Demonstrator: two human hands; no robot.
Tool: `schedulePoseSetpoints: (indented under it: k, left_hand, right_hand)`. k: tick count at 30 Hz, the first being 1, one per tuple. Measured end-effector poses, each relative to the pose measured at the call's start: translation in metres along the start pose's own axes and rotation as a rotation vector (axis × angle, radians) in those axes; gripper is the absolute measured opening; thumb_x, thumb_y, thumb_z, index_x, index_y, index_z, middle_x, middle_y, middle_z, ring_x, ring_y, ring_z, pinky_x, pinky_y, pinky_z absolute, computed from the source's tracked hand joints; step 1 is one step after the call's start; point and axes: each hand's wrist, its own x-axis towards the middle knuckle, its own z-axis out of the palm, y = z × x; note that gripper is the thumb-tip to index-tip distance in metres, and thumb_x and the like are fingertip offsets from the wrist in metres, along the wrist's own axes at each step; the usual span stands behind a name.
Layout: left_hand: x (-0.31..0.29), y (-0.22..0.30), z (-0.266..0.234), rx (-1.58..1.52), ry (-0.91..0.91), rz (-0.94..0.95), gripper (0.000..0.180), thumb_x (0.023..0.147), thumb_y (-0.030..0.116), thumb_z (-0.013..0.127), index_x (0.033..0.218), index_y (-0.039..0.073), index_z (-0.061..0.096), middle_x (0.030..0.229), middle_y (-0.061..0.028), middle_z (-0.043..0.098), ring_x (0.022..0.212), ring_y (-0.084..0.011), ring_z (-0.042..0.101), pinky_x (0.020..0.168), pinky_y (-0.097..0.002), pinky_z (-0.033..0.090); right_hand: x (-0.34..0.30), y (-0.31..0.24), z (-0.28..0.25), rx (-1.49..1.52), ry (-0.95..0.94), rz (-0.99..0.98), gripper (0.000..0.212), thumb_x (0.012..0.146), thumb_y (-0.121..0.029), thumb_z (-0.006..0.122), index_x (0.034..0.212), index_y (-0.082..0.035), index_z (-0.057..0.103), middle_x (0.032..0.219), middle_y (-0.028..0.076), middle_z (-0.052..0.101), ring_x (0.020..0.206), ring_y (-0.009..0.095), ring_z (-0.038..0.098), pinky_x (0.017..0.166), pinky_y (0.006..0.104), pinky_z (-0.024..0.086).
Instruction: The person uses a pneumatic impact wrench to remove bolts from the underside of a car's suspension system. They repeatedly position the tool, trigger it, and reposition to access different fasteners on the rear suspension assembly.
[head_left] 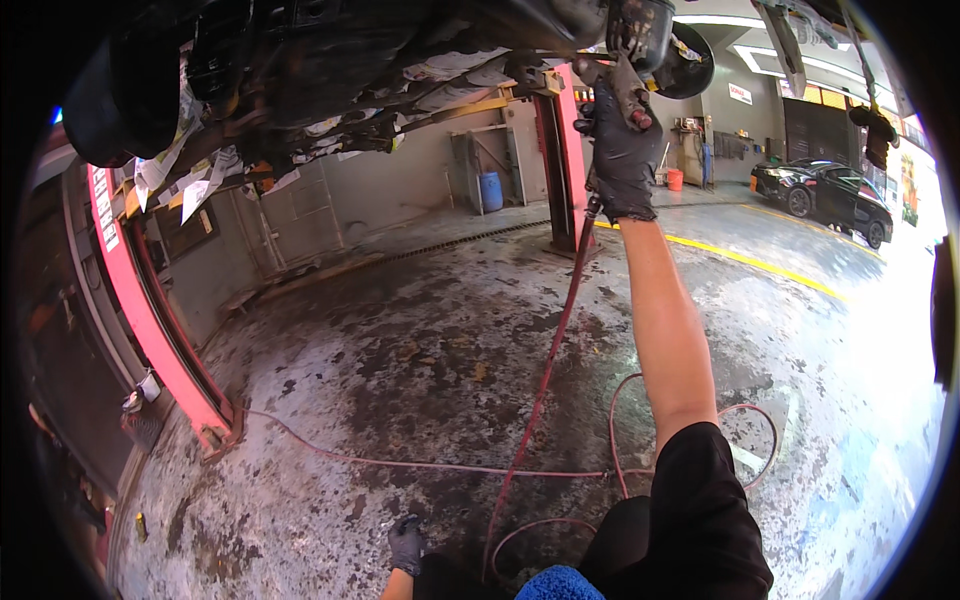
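My right hand (625, 155), in a black glove, is raised toward the vehicle's underside (380, 60). Its fingers wrap round a grimy air tool (630, 95) with a reddish end, whose exact kind I cannot make out. A red air hose (550, 370) hangs from the tool's lower end, just below the glove, and runs to the floor. The tool's top is close to a dark rounded part (640, 35) under the vehicle; whether they touch I cannot tell. Low by my body, my gloved left hand (406, 545) hangs with loosely parted fingers and holds nothing.
Pink lift posts stand at left (150, 310) and centre (567, 160). Hose loops (700, 480) lie on the stained floor (380, 400) near my legs. A blue barrel (491, 192), an orange bucket (675, 180) and a black car (825, 195) are farther back.
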Motion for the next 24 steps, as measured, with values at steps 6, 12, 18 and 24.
schedulePoseSetpoints:
  k: [6,12,18,24]
  left_hand:
    - [0.001,-0.001,-0.047,0.001,0.160,0.026,0.015,0.090,0.009,0.071,0.105,0.006,0.073,0.087,-0.0026,0.068,0.071,-0.0102,0.058,0.060,-0.0259,0.047]
    - [0.000,-0.008,-0.086,0.018,0.339,-0.003,0.014,0.090,0.008,0.071,0.104,0.005,0.072,0.091,-0.0040,0.069,0.072,-0.0129,0.060,0.061,-0.0265,0.049]
    - [-0.009,-0.002,-0.120,0.058,0.440,0.052,0.014,0.091,0.007,0.070,0.105,0.005,0.072,0.093,-0.0025,0.068,0.068,-0.0103,0.056,0.057,-0.0260,0.045]
    - [-0.029,-0.013,-0.145,0.158,0.518,-0.022,0.019,0.093,0.012,0.065,0.109,0.002,0.069,0.094,-0.0072,0.068,0.078,-0.0152,0.062,0.064,-0.0296,0.050]
  right_hand:
    - [-0.023,-0.003,0.042,0.079,-0.029,-0.161,0.025,0.096,-0.012,0.070,0.117,0.002,0.070,0.098,0.005,0.074,0.083,0.010,0.067,0.073,0.0243,0.052]
    - [-0.007,0.024,0.054,0.178,-0.034,-0.054,0.025,0.097,-0.012,0.068,0.118,0.002,0.067,0.100,0.006,0.073,0.082,0.010,0.067,0.070,0.0247,0.052]
    - [0.008,0.062,0.032,0.021,0.068,-0.178,0.025,0.094,-0.011,0.072,0.115,0.001,0.065,0.089,0.006,0.069,0.073,0.011,0.065,0.061,0.0251,0.052]
    - [0.023,0.095,0.006,-0.061,0.110,-0.178,0.025,0.096,-0.013,0.069,0.115,0.003,0.067,0.093,0.007,0.071,0.071,0.014,0.066,0.059,0.0286,0.055]
